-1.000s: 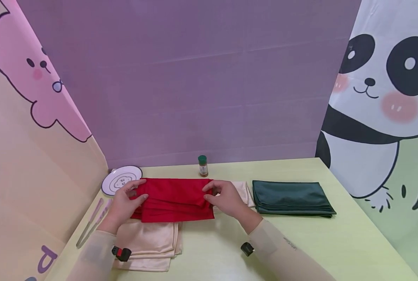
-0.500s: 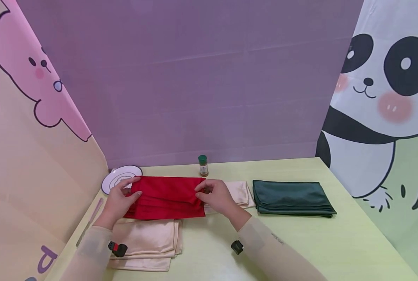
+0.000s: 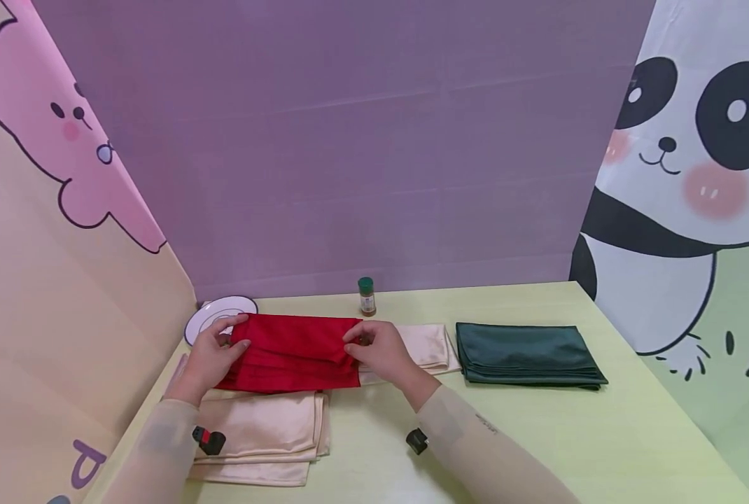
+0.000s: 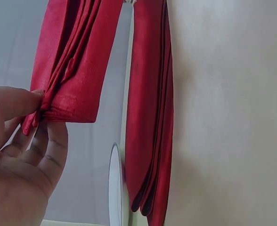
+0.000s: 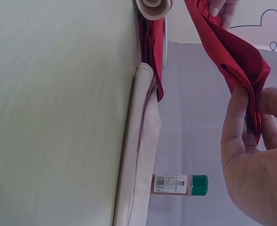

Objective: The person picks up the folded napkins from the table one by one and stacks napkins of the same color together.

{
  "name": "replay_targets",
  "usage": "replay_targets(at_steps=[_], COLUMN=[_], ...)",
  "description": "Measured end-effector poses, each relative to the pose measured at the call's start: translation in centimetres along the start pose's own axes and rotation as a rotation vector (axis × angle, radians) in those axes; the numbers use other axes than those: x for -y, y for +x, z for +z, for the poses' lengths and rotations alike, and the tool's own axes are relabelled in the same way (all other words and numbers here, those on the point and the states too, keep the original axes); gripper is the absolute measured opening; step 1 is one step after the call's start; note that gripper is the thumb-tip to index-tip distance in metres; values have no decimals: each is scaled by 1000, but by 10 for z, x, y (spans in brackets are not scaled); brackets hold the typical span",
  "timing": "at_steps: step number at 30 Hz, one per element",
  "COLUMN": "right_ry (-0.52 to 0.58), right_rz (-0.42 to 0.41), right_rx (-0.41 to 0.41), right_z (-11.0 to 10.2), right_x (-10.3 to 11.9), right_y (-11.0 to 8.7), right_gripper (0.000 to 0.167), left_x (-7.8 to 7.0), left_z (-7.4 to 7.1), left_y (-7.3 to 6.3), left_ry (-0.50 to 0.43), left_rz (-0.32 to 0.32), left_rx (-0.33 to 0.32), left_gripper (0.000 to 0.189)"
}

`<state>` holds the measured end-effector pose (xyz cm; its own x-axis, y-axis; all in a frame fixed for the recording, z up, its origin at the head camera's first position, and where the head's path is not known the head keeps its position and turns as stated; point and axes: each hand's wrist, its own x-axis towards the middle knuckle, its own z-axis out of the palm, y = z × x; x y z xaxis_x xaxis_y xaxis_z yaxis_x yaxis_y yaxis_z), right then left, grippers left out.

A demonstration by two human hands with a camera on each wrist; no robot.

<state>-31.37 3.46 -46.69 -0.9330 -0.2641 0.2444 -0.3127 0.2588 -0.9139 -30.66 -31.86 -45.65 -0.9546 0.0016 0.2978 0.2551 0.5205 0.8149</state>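
A folded red cloth point(image 3: 299, 343) is stretched between both hands, raised above the table. At its left end my left hand point(image 3: 211, 358) pinches the gathered layers between thumb and fingers, as the left wrist view shows. My right hand point(image 3: 385, 351) pinches the opposite end, where the cloth point(image 5: 228, 56) sags into a loose fold. Beneath it on the table lies a second folded red cloth point(image 4: 148, 103), mostly hidden in the head view. A folded cream cloth point(image 3: 255, 423) lies in front of the red ones. Another cream cloth point(image 3: 426, 344) lies partly behind the right hand.
To the right lies a folded dark green cloth point(image 3: 526, 355). A small green-capped bottle point(image 3: 367, 299) stands at the back. A white plate point(image 3: 198, 318) is at the back left corner, partly behind the left hand. The left arm mostly covers a pink-handled utensil point(image 3: 176, 371).
Both hands have carried the red cloth a little to the left and slightly farther back, keeping hold of its ends. The left arm now covers more of the pink-handled utensil.
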Motion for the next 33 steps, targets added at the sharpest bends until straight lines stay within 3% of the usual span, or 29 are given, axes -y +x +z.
replay_targets(at_steps=[10,17,26,33], right_ry=[-15,-13,-28,-15], right_rz=[14,43,63,95], right_rx=[-16,-11,-1,6], right_z=[14,23,30,36], right_x=[-4,-4,-2,3], right_y=[9,14,17,21], right_gripper=[9,11,11,10], left_x=[7,16,22,22], left_z=[-1,-5,-9,-10], left_y=[3,5,9,15], left_ry=[31,110,77,112], left_rz=[-40,-69,-127,-151], left_rx=[-30,-32,-2,-15], left_gripper=[48,46,46,46])
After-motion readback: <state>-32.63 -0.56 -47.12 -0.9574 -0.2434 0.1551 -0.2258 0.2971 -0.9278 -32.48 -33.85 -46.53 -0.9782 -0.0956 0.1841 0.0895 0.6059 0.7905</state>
